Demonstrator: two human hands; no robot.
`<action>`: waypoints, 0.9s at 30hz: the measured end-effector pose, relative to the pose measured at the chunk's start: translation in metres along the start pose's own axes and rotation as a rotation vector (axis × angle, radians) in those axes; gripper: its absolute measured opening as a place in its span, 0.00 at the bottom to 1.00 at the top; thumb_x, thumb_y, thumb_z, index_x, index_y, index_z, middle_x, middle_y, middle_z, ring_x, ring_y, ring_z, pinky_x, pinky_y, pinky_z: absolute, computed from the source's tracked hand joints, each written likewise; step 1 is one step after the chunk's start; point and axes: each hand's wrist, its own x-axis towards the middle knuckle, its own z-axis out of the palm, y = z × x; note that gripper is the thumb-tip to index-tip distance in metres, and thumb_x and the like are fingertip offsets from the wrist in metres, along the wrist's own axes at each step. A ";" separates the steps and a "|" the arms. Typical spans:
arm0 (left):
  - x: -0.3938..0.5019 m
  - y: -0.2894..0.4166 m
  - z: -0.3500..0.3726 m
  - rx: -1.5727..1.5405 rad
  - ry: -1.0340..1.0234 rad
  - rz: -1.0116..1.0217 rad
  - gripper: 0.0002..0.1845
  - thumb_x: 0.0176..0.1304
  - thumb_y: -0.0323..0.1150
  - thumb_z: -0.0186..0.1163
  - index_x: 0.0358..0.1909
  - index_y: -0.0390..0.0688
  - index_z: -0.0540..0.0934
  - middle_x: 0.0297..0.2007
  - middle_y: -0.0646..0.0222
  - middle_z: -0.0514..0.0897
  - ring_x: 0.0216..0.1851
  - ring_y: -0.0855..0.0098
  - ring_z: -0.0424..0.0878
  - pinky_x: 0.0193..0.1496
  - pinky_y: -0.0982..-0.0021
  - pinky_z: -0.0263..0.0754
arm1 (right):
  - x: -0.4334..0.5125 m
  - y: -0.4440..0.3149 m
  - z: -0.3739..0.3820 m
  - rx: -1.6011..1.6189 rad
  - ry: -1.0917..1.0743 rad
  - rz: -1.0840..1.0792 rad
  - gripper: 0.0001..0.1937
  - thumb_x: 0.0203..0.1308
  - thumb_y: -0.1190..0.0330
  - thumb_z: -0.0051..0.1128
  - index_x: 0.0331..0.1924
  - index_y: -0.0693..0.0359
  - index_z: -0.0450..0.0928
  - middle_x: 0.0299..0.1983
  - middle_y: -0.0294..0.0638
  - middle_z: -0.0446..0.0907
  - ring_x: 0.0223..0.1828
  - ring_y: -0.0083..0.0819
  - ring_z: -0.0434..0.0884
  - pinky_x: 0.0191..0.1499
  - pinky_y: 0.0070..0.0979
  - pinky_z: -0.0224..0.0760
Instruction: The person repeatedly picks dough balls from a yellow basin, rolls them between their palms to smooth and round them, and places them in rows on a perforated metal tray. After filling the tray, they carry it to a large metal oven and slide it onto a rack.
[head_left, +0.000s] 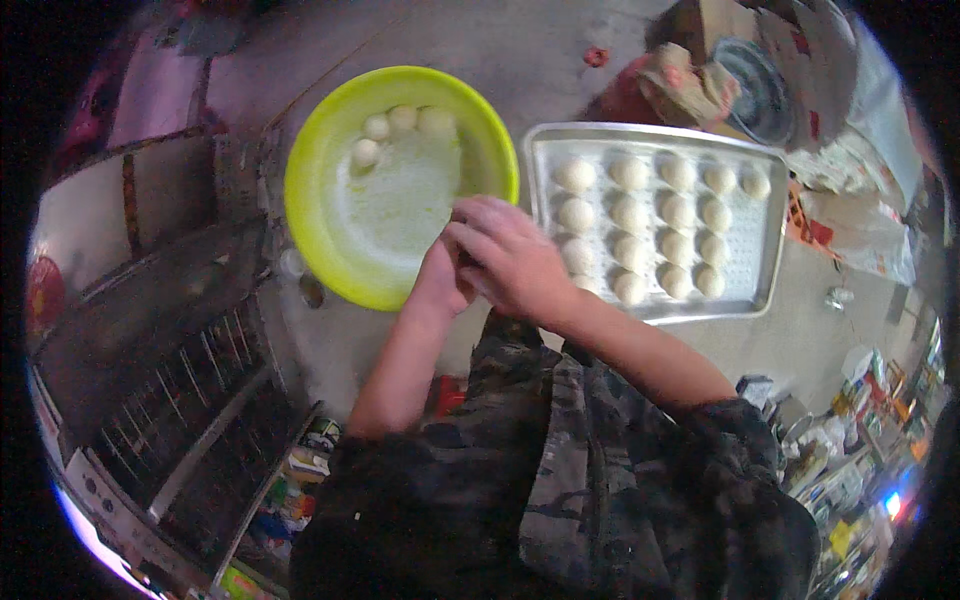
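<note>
My left hand (448, 276) and my right hand (510, 255) are cupped together over the near right rim of a lime-green basin (401, 298). The right hand lies over the left, so whatever may be between the palms is hidden. Inside the basin, several pale dough balls (366, 153) sit along the far side, on a floor dusted white. To the right of the basin is a metal tray (757, 296) with rows of round white dough balls (630, 213); its near left corner is partly hidden by my right hand and forearm.
A dark metal rack (195, 375) stands at the left. Beyond the tray are a grey bowl (757, 90), a crumpled paper bag (682, 82) and a cardboard box (724, 26). Cluttered goods (847, 435) fill the lower right. A small red ring-shaped item (596, 57) lies on the floor.
</note>
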 end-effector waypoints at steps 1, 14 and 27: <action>0.005 -0.011 0.006 -0.032 -0.005 -0.021 0.24 0.85 0.55 0.47 0.66 0.51 0.78 0.60 0.68 0.85 0.57 0.67 0.85 0.61 0.61 0.84 | -0.005 0.006 0.004 -0.077 -0.016 -0.012 0.30 0.60 0.64 0.71 0.68 0.55 0.77 0.68 0.50 0.77 0.68 0.54 0.78 0.68 0.47 0.75; 0.000 -0.145 0.096 0.198 -0.132 -0.246 0.20 0.82 0.49 0.58 0.65 0.49 0.79 0.55 0.71 0.86 0.53 0.70 0.86 0.47 0.62 0.85 | -0.144 0.048 -0.107 -0.117 0.107 0.196 0.39 0.60 0.62 0.72 0.74 0.63 0.68 0.69 0.54 0.75 0.68 0.60 0.75 0.68 0.49 0.73; 0.066 -0.273 0.253 0.612 -0.418 -0.317 0.36 0.82 0.60 0.51 0.77 0.42 0.69 0.69 0.61 0.78 0.63 0.67 0.81 0.64 0.60 0.78 | -0.289 0.172 -0.236 -0.131 0.092 0.846 0.34 0.58 0.65 0.76 0.69 0.61 0.74 0.62 0.54 0.77 0.61 0.56 0.81 0.62 0.46 0.78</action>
